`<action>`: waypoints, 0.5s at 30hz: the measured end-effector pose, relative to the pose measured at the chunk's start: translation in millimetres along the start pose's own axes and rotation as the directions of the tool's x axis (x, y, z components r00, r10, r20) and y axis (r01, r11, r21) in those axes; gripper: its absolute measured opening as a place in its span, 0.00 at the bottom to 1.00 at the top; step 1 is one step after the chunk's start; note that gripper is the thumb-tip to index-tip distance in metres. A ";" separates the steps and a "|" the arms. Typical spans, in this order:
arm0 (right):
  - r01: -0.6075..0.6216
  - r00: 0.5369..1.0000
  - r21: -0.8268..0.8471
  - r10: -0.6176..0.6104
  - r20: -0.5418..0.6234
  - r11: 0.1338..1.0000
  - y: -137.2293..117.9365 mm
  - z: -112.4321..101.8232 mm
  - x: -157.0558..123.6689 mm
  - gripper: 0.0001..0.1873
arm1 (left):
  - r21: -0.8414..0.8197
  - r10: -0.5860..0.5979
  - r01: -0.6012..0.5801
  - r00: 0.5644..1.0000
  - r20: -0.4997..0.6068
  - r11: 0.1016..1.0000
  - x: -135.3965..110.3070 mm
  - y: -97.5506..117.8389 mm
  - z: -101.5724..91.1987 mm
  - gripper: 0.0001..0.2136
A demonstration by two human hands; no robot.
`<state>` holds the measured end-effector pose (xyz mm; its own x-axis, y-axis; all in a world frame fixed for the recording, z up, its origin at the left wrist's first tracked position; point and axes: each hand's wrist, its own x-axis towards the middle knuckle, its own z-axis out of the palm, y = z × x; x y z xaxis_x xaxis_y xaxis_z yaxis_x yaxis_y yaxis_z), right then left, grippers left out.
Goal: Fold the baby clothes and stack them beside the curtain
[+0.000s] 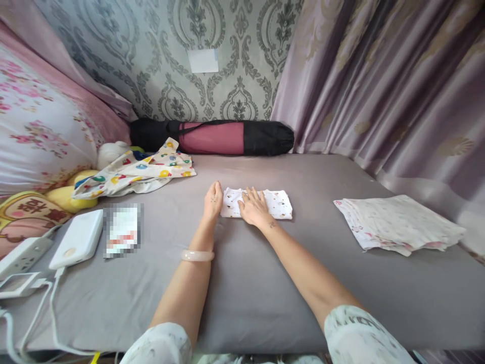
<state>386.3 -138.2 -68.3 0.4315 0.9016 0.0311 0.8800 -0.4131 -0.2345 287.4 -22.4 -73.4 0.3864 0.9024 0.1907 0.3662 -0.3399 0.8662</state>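
A small white cloth (280, 202) with a scattered print lies folded into a narrow rectangle on the grey sheet. My right hand (254, 206) rests flat across its middle, fingers spread. At the cloth's left end, my left hand (213, 200) stands on its edge with the fingers extended, its palm side turned toward the fabric. Neither hand grips the cloth. A pale bangle (197, 256) circles my left forearm.
A stack of folded cloths (401, 222) lies at the right. To the left are a crumpled patterned garment (151, 169), plush toys (79, 187), a white power bank (78, 240) with cables and a power strip (25, 255). A long black-and-red bag (212, 137) lies along the wall.
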 end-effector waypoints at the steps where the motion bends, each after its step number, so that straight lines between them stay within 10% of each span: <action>1: 0.008 1.000 -0.001 -0.008 -0.026 1.000 -5.6 1.4 1.7 0.32 | -0.021 0.002 -0.002 1.000 -0.008 1.000 -0.1 -0.6 -0.4 0.22; 15: 0.013 0.999 0.067 -0.010 -0.048 0.998 -35.6 6.4 18.3 0.32 | -0.141 -0.067 0.060 0.997 -0.044 0.988 5.3 -3.0 -0.5 0.24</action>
<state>361.6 -106.2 -65.7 0.4321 0.8983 0.0798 0.8702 -0.3920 -0.2984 287.9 -16.5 -74.7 0.3232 0.9339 0.1528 0.2655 -0.2445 0.9326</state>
